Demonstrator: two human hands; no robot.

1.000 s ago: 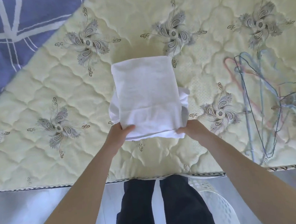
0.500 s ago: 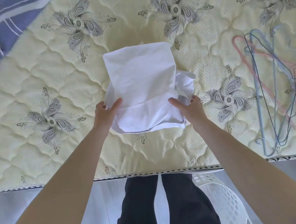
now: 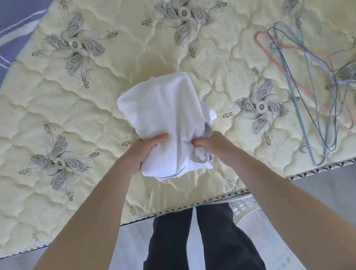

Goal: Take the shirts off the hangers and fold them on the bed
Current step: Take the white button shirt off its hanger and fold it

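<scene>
A folded white shirt (image 3: 165, 114) is bunched at its near end and lifted off the pale yellow quilted mattress (image 3: 45, 114). My left hand (image 3: 141, 153) grips its left side with the thumb on top. From the right, my right hand (image 3: 212, 144) grips the crumpled near corner. The far end of the shirt hangs forward over the bed. Several bare wire hangers (image 3: 308, 87), pink, blue and dark, lie in a loose heap on the mattress at the right.
A blue blanket with white stripes (image 3: 1, 31) covers the bed's far left corner. A white perforated laundry basket (image 3: 261, 230) stands on the grey floor by my right leg, below the mattress edge (image 3: 178, 208).
Both hands closed round the near end of the folded shirt and lifted it off the mattress; the shirt has bunched up and no longer lies flat.
</scene>
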